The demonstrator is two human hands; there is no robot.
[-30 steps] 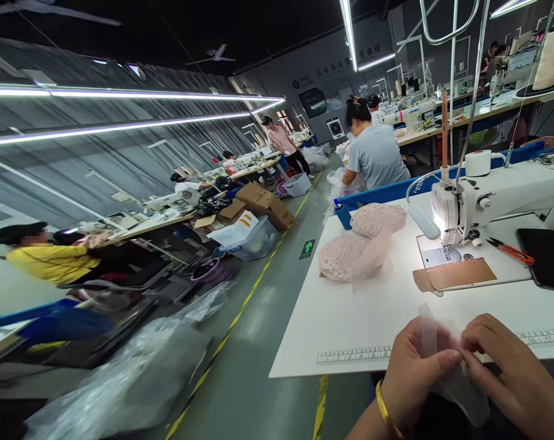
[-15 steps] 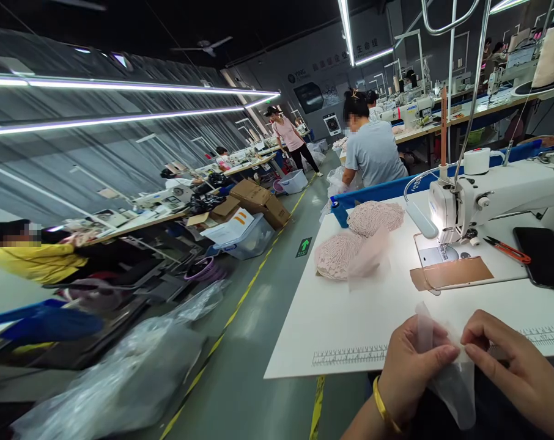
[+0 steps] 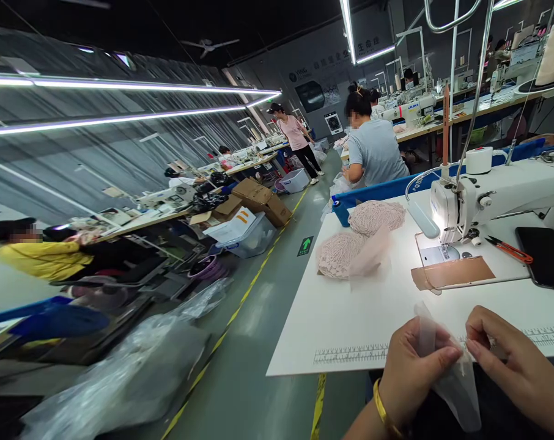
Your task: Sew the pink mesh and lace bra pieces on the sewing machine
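Observation:
A piece of sheer pale mesh fabric [image 3: 457, 391] hangs between my hands at the table's front edge. My left hand [image 3: 417, 366], with a gold bangle at the wrist, pinches it between thumb and fingers. Close by, my right hand [image 3: 510, 357] has thumb and forefinger pressed together at the fabric's edge. Beyond them stands a white sewing machine [image 3: 501, 189] with its needle area lit. Two pink lace cups [image 3: 341, 253] lie on the white tabletop [image 3: 299, 336], a sheer pink mesh piece [image 3: 372, 253] against the nearer one.
Orange-handled thread snips [image 3: 510, 249] and a black phone [image 3: 545, 256] lie right of the needle. A blue bottle [image 3: 340, 212] stands at the table's left edge. Left of the aisle are a large plastic bag [image 3: 121, 373] and cardboard boxes [image 3: 261, 201]. Several people work at other machines.
My right hand has shifted very slightly at the fabric's edge, both hands still pinching. In the background, the standing person in pink has changed leg position. The view has moved a little.

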